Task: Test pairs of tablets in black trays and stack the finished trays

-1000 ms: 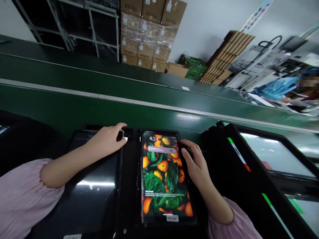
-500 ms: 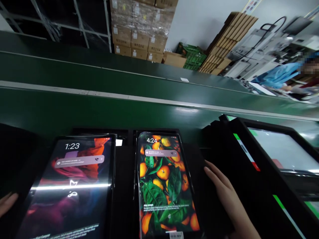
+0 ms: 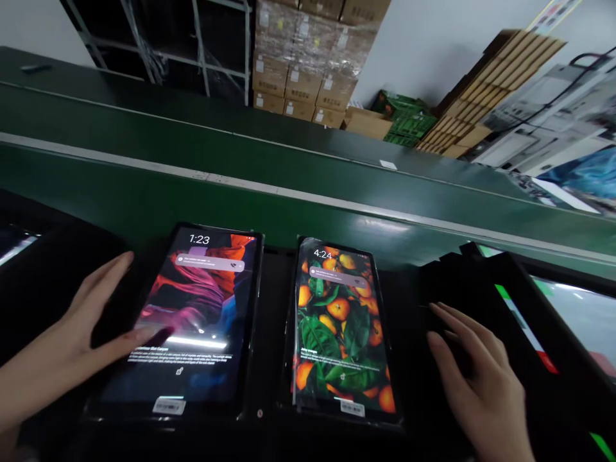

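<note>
Two lit tablets lie side by side in black surroundings. The left tablet (image 3: 202,295) shows 1:23 over a red and purple picture; the right tablet (image 3: 341,314) shows 4:24 over oranges and leaves. Each has a small white label near its lower edge. My left hand (image 3: 86,327) is open, fingers spread along the left tablet's outer side, its thumb reaching over the screen's edge. To the right of the orange-picture tablet, my right hand (image 3: 481,378) has its fingers slightly bent and thumb apart, over a dark surface. Its contact with that surface is hard to make out.
Black frames (image 3: 524,321) with green, white and red strips stand at the right. Another dark frame (image 3: 29,237) is at the left. Beyond runs a green bench (image 3: 308,173); wrapped cartons (image 3: 303,83), green crates (image 3: 404,119) and stacked cardboard (image 3: 491,83) stand behind it.
My left hand has come into view from the left edge, onto the left tablet's side. Both tablets sit higher and farther right in the picture. My view has swung left. My right hand's fingers bend more.
</note>
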The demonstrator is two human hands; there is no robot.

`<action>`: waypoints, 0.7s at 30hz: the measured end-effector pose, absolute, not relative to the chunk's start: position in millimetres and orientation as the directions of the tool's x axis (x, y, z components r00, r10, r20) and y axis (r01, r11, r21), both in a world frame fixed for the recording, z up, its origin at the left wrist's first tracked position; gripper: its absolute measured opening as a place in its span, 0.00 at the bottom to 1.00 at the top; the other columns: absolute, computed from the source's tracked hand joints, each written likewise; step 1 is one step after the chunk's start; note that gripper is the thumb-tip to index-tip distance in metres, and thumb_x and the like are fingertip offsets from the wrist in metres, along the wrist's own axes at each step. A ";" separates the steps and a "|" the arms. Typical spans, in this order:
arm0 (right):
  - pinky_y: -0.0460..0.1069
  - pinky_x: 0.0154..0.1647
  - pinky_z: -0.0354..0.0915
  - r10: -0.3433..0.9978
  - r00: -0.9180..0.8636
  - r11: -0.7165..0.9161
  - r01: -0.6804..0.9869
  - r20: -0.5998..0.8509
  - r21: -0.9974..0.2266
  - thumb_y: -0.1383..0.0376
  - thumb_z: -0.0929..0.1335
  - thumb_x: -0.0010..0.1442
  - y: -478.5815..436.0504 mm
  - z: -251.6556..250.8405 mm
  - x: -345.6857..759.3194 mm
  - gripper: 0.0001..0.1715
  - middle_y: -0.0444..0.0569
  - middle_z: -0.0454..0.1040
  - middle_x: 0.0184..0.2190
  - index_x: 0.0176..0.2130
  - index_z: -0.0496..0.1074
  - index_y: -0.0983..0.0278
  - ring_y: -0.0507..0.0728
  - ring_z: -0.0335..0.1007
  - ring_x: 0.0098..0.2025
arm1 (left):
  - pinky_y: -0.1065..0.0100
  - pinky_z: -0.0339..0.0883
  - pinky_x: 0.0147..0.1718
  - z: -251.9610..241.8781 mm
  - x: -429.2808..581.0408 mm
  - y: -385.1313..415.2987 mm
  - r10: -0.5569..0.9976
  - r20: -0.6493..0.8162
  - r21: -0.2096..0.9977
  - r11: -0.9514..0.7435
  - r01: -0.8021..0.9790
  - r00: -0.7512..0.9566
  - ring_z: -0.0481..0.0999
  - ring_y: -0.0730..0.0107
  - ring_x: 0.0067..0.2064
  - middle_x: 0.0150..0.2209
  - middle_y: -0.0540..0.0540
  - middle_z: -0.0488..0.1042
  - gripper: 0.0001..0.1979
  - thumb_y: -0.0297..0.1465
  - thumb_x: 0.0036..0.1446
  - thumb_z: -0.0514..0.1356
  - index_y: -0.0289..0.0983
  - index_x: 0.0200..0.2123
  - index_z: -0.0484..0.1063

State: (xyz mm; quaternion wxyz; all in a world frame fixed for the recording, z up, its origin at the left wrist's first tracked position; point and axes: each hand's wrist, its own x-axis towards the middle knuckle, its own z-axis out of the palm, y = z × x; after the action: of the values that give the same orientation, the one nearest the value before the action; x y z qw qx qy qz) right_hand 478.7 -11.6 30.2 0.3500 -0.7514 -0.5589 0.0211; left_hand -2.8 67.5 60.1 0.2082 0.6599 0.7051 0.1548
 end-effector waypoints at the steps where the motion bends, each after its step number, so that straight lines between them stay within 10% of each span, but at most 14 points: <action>1: 0.66 0.60 0.65 0.865 0.265 -0.011 0.859 0.426 -0.513 0.51 0.67 0.65 -15.8 34.7 471.9 0.23 0.54 0.75 0.57 0.53 0.78 0.59 0.68 0.69 0.59 | 0.39 0.65 0.62 63.8 5.1 72.2 0.989 -0.137 0.501 0.115 0.858 -0.052 0.56 0.41 0.72 0.76 0.53 0.40 0.53 0.62 0.51 0.58 0.57 0.73 0.36; 5: 0.61 0.59 0.64 0.866 -0.065 0.337 0.809 0.496 -0.482 0.64 0.66 0.68 -24.2 37.1 448.2 0.14 0.49 0.74 0.57 0.47 0.81 0.55 0.66 0.65 0.63 | 0.37 0.62 0.63 76.3 30.2 87.9 0.957 -0.250 0.527 0.263 0.809 -0.148 0.51 0.34 0.72 0.77 0.45 0.34 0.59 0.61 0.50 0.61 0.46 0.74 0.34; 10: 0.68 0.63 0.57 0.898 0.040 0.285 0.707 0.439 -0.647 0.62 0.66 0.69 -24.9 27.2 439.0 0.14 0.48 0.69 0.63 0.43 0.83 0.55 0.72 0.55 0.69 | 0.55 0.77 0.44 68.1 20.7 80.9 0.982 -0.155 0.672 0.188 0.716 -0.112 0.58 0.37 0.69 0.76 0.46 0.42 0.50 0.58 0.57 0.57 0.50 0.74 0.38; 14: 0.72 0.63 0.56 0.895 -0.041 0.287 0.815 0.444 -0.504 0.60 0.67 0.68 -18.3 24.5 439.8 0.13 0.50 0.69 0.64 0.40 0.84 0.56 0.75 0.53 0.70 | 0.66 0.75 0.31 57.7 6.6 72.8 0.980 -0.161 0.610 0.190 0.770 -0.114 0.58 0.38 0.69 0.75 0.53 0.45 0.48 0.60 0.56 0.56 0.56 0.73 0.39; 21: 0.76 0.62 0.56 0.863 0.200 0.101 0.832 0.464 -0.545 0.52 0.65 0.69 -13.5 21.2 440.1 0.21 0.56 0.71 0.61 0.51 0.80 0.58 0.73 0.59 0.67 | 0.44 0.77 0.49 52.1 2.5 76.4 0.978 -0.179 0.585 0.195 0.787 -0.109 0.56 0.40 0.71 0.76 0.54 0.42 0.46 0.62 0.56 0.53 0.58 0.73 0.40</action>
State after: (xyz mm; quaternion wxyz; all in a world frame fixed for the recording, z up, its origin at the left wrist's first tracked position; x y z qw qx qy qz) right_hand 440.1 -13.5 21.2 0.3882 -0.6703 -0.6322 0.0197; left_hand 2.5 76.4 52.1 0.2716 0.6096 0.7238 0.1753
